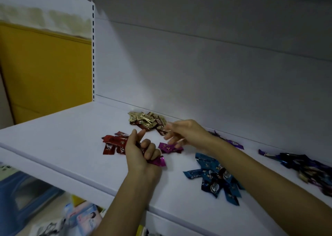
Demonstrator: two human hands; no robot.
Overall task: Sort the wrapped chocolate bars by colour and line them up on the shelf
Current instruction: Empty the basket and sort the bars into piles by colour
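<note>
The white shelf (62, 137) is holding our gold pile (143, 119), red pile (113, 144), blue pile (213, 176) and a dark heap (305, 165) at far right. Our left hand (138, 153) is clenching magenta bars (159, 161) beside the red pile. Our right hand (186, 130), blurred, is hovering with fingers loosely spread over a loose bar (168, 148), contact unclear. We are risking slick wrappers slipping from the fist into the red pile, remixing colours.

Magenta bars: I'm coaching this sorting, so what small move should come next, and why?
Probably the right hand should pinch the loose magenta bars just beneath it and join them to the magenta bar that the left hand grips; red bars and blue bars already lie grouped.
</note>
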